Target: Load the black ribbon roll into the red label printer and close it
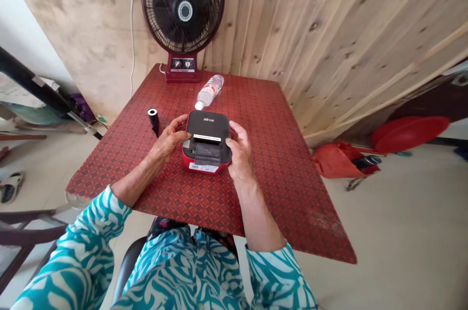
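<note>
Red-and-black device (209, 126) sits between left hand (168, 138) and right hand (242, 153), fingers (239, 129) clamped on its sides, thumbs (182, 136) along its top edges.

left hand (171, 139) and right hand (241, 153) clasp a black-topped device (209, 126) at a red patterned table (285, 183).

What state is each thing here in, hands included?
Boxy device: lid down, dark strip out front
Left hand: holding device's left side
Right hand: holding right side
Black roll: core end up
Bottle: capped, lying down
Fan: upright; running or not unclear
Red bag: on floor
</note>
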The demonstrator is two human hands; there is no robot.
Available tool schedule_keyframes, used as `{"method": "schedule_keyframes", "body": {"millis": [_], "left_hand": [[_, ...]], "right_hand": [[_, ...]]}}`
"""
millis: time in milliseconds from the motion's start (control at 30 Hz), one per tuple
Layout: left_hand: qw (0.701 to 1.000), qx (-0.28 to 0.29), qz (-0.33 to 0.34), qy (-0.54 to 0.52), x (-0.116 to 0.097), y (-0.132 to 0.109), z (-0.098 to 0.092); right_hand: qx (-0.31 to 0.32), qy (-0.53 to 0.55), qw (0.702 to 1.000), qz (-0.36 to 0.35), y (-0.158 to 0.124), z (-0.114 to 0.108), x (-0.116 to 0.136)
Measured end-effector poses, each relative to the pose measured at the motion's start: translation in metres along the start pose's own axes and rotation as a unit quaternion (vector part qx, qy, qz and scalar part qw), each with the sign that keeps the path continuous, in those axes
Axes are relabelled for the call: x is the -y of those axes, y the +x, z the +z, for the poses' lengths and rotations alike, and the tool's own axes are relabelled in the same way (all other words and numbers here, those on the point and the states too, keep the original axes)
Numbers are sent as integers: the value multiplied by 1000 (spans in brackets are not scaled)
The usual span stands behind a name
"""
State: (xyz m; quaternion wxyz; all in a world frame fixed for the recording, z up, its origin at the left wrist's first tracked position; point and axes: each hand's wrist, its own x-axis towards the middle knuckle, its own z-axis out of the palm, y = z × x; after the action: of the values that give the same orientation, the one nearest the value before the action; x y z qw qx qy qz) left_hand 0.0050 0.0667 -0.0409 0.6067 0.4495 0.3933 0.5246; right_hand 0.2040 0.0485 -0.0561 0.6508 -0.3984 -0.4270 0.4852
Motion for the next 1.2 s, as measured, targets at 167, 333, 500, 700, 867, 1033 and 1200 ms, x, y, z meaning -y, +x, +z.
{"method": "schedule_keyframes", "body": {"millis": [167,333,500,700,867,1033,1200], "left_hand": [[998,-20,1,-54,0,-9,6],[997,6,-11,-82,-4,-14,-2],[997,26,-13,-66,-3,-11,-9],[998,40,-33,-47,-2,-12,-9],[996,57,-57,-24,-4,-12,-14],[994,85,-68,-21,-3,-11,-17],[994,86,-63,-25,-1,-13,-16]], "right_hand": [[-69,26,997,17,-6,10,-2],[-137,37,990,-11,-11,15,-21],[-164,74,983,35,-11,14,-36],[-158,68,984,40,-10,10,-44],[-155,67,984,49,-11,10,-44],[-170,78,981,52,-11,11,-43],[-151,76,985,43,-11,10,-44]]}}
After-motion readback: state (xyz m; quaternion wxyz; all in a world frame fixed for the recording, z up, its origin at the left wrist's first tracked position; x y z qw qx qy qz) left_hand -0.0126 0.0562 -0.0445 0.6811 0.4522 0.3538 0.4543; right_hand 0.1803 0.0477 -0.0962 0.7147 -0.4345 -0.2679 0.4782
